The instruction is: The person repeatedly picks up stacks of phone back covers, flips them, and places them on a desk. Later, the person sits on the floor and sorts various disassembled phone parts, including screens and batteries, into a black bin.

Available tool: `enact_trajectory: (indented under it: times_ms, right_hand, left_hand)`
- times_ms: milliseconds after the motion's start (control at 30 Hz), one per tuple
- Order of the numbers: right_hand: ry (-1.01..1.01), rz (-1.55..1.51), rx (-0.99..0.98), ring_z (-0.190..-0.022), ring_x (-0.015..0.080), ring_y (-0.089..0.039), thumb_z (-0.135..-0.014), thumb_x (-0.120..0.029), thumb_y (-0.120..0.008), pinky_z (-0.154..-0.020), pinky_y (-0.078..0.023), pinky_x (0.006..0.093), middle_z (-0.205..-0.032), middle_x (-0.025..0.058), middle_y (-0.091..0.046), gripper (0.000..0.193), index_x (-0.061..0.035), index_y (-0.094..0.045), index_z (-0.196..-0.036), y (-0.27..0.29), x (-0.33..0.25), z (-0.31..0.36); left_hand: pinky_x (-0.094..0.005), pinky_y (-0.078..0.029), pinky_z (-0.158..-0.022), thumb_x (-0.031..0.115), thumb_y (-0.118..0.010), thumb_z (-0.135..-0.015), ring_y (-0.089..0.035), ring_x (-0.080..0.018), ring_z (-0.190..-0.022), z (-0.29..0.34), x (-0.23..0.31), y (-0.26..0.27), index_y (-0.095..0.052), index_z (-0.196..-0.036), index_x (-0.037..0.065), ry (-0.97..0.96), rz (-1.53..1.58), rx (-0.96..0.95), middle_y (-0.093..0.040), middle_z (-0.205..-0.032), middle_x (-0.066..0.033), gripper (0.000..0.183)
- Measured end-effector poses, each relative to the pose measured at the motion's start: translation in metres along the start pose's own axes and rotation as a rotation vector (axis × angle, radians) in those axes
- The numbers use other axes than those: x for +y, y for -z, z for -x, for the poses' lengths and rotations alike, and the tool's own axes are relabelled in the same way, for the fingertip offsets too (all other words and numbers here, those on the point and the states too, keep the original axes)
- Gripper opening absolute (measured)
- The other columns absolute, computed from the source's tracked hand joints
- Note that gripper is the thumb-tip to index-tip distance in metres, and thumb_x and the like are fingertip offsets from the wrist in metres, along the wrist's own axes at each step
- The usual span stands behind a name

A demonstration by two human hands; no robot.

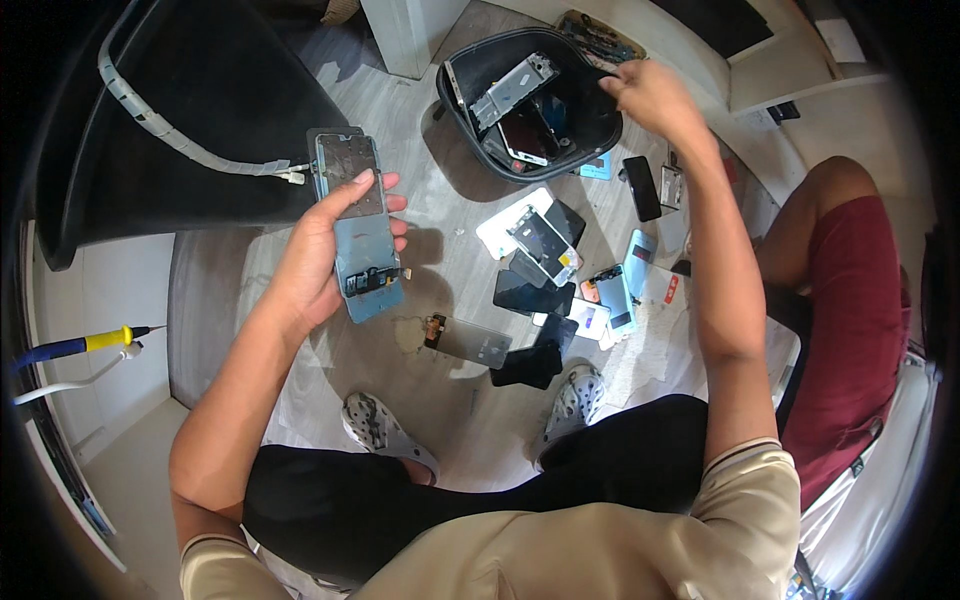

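Observation:
My left hand (318,248) is closed around a small stack of phone screen panels (362,240). The thumb presses on a dark, cracked-looking upper part, and a small black component with a flex tab shows near the lower end. At the far right rim of a black plastic bin (592,112), my right hand (652,98) has its fingers bent over the edge, gripping it. Inside the bin lie a silver phone frame (513,90) and a dark phone screen with a pale edge (527,135), among other parts partly in shadow.
Loose phone screens and parts (540,245) lie scattered on the floor between the bin and my shoes (378,425). A black phone (641,188) lies right of them. Another person's knee and red shorts (850,270) are at the right. A black table (200,130) with a wrapped cable stands left.

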State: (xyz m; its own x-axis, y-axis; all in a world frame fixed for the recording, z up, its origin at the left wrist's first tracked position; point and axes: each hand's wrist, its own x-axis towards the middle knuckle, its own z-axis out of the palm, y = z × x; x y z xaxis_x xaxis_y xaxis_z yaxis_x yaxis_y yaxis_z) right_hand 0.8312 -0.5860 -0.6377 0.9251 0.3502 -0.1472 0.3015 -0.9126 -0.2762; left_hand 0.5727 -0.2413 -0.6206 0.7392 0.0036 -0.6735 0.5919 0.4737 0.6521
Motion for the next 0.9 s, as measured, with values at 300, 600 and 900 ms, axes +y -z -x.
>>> enact_trajectory:
  times_ms: [300, 600, 900]
  right_hand:
    - [-0.049, -0.206, 0.029, -0.079, 0.0276, -0.079, -0.1, -0.036, -0.07, -0.08, -0.061, 0.0416, -0.084, 0.0149, -0.08, 0.038, 0.0003, -0.08, -0.095, 0.007, -0.02, 0.012]
    - [0.206, 0.352, 0.581, -0.115, 0.0381, -0.075, -0.093, -0.029, -0.081, -0.099, -0.06, 0.0488, -0.124, 0.0239, -0.078, 0.042, -0.0016, -0.077, -0.125, -0.015, -0.035, 0.02]
    - [0.239, 0.192, -0.449, -0.123, 0.0426, -0.072, -0.085, -0.03, -0.088, -0.104, -0.058, 0.0494, -0.127, 0.0243, -0.076, 0.072, -0.0058, -0.062, -0.148, -0.069, -0.101, 0.002]
  left_hand:
    - [-0.0379, -0.062, -0.091, 0.045, -0.07, -0.106, -0.072, -0.0183, -0.096, 0.005, 0.001, -0.006, -0.07, -0.14, 0.006, -0.006, -0.008, -0.018, -0.075, -0.114, -0.0049, 0.052]
    - [-0.0372, -0.062, -0.091, 0.045, -0.07, -0.106, -0.072, -0.018, -0.097, -0.001, 0.004, -0.003, -0.07, -0.14, 0.005, -0.036, -0.004, 0.006, -0.074, -0.114, -0.0058, 0.052]
    - [-0.0392, -0.063, -0.086, 0.049, -0.069, -0.106, -0.073, -0.0185, -0.092, -0.009, 0.001, -0.003, -0.072, -0.139, 0.009, 0.009, -0.067, 0.043, -0.073, -0.112, -0.0055, 0.052]
